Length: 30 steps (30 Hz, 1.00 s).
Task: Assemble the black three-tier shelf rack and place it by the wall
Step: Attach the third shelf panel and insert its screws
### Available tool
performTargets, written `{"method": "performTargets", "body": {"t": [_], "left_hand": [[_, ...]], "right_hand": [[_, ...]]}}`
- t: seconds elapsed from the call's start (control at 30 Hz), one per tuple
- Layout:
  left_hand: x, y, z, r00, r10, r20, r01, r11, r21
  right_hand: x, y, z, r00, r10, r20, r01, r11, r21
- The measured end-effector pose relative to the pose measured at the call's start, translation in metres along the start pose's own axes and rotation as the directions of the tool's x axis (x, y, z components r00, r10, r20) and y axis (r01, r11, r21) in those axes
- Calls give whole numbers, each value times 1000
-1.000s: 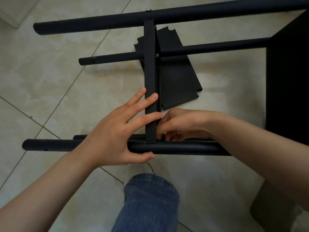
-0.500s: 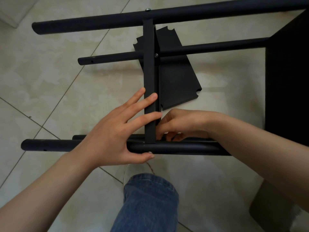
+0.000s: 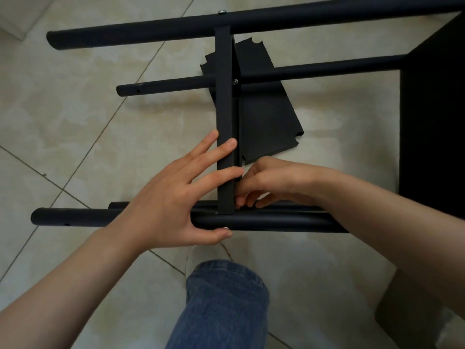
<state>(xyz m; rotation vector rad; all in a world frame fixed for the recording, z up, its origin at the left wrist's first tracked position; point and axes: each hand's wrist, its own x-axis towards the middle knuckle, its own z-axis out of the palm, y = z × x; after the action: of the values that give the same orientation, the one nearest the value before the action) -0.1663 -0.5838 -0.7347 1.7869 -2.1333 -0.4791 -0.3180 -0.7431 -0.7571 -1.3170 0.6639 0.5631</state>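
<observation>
Floor [image 3: 75,137]: pale tiles with diagonal joints.

Rack [image 3: 302,20]: partly built, lying on its side on the floor, directly ahead of the person. Four black poles run left to right. The far pole [image 3: 151,34] is uppermost in view, with a second pole [image 3: 327,69] below it. The near pole [image 3: 276,222] is closest, and a fourth [image 3: 118,204] sits just behind it.

End shelf [image 3: 432,122]: a dark slab at the right edge, with the poles running into it.

Middle shelf [image 3: 224,109]: seen edge-on, it crosses from the far pole to the near pole.

Loose panel [image 3: 266,117]: black, notched at the corners. It lies flat on the floor under the frame, partly hidden by the middle shelf.

Leg [image 3: 221,298]: blue jeans, bottom centre, with a pale shoe [image 3: 201,255] showing beyond it.

Left hand [image 3: 171,205]: open, its fingers straight and spread. The fingertips press on the middle shelf's edge and the thumb lies under the near pole.

Right hand [image 3: 266,182]: fingers curled in at the corner where the middle shelf meets the near pole. Cannot tell whether they hold anything.

Screws: one head on top of the far pole [image 3: 222,12]. Another [image 3: 235,81] sits where the second pole meets the middle shelf, and a third [image 3: 225,228] is at the left thumb tip.
</observation>
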Motion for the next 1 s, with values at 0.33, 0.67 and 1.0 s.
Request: {"method": "performTargets", "body": {"t": [0.33,0.67,1.0], "left_hand": [[0,2,-1,1000,-6,2,6,1000,7],[0,1,-1,1000,-8,1,8,1000,7],[1,1,0,1000,-4,0,4,1000,10]], "right_hand": [[-1,0,4,1000,10,5,-10,1000,-9],[-1,0,3,999,5,52,-6,1000,18],[-1,2,1,994,-10,111,3,998,63]]}}
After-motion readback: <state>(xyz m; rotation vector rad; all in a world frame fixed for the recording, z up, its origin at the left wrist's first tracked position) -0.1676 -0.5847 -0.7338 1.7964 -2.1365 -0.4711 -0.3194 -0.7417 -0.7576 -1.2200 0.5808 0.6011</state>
